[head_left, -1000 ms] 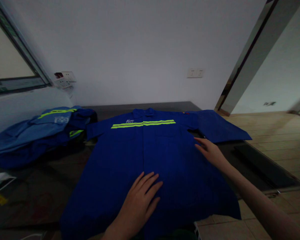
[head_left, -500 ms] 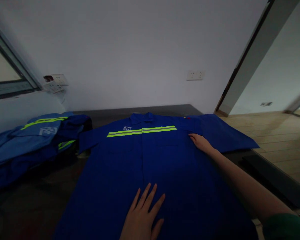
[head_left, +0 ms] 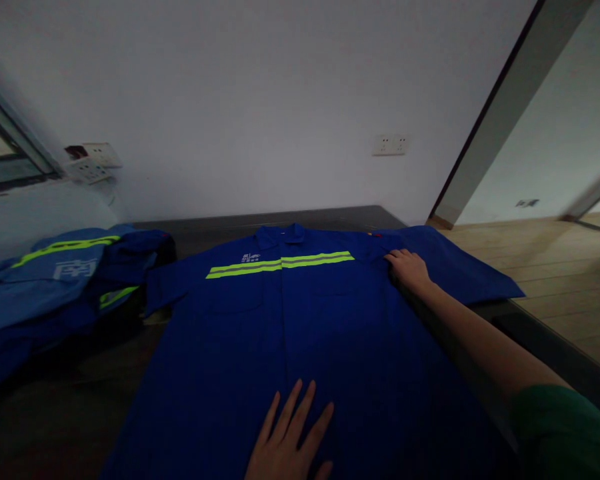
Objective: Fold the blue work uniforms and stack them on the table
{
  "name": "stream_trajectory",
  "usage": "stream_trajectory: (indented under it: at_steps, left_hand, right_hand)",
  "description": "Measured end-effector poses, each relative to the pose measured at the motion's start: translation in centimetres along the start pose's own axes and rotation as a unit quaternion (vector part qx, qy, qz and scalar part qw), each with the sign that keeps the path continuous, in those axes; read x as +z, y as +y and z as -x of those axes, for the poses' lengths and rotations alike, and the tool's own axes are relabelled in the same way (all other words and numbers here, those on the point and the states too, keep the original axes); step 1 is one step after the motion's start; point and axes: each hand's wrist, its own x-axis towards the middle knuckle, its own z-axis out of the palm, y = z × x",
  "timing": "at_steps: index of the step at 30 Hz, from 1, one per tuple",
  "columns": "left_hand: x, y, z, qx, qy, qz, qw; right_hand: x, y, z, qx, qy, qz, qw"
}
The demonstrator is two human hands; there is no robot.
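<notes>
A blue work jacket (head_left: 240, 347) lies spread face up on the dark table, its collar toward the wall. It has a yellow-green reflective stripe (head_left: 280, 265) across the chest and white lettering above it. My left hand (head_left: 287, 440) rests flat on the lower front, fingers spread. At the armpit on the right side, my right hand (head_left: 409, 267) has its fingers curled on the base of the sleeve (head_left: 460, 267); the fingertips are partly hidden. That sleeve stretches out to the right past the hand.
To the left lies a heap of blue work clothes (head_left: 65, 273) with reflective strips. The dark table (head_left: 340, 217) runs along a white wall with sockets (head_left: 390, 145). At the right is a light wooden floor (head_left: 545, 267). A dark flat object (head_left: 545, 340) lies near the table's right edge.
My right hand has shifted slightly right and up, bringing the jacket's side edge inward below the sleeve, so dark table shows there. My left hand stays flat on the front. The view has shifted slightly.
</notes>
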Motion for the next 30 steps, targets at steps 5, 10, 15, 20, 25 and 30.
stream_trajectory:
  at_steps: [5, 10, 15, 20, 25, 30]
  left_hand:
    - [0.3, -0.2, -0.1, 0.001, 0.012, -0.008, 1.0]
    - [0.4, -0.2, 0.0, -0.004, -0.001, 0.005, 1.0]
    - [0.2, -0.3, 0.0, 0.004, -0.021, -0.008, 1.0]
    - [0.4, -0.3, 0.0, 0.006, -0.014, -0.011, 1.0]
    - [0.3, -0.3, 0.0, 0.007, -0.015, -0.016, 1.0]
    - [0.2, -0.4, 0.0, 0.006, -0.015, -0.011, 1.0]
  right_hand:
    - [-0.9, 1.2, -0.5, -0.006, -0.008, 0.014, 1.0]
    - [-0.9, 2.2, 0.1, 0.013, -0.009, 0.014, 1.0]
    - [0.0, 2.9, 1.0, -0.019, -0.029, -0.013, 0.999]
    - [0.9, 3.2, 2.0, -0.026, 0.007, -0.017, 0.999]
    - [1.6, 3.0, 2.5, 0.013, 0.041, -0.043, 0.998]
    - [1.8, 2.7, 2.4, 0.035, 0.041, -0.053, 0.997]
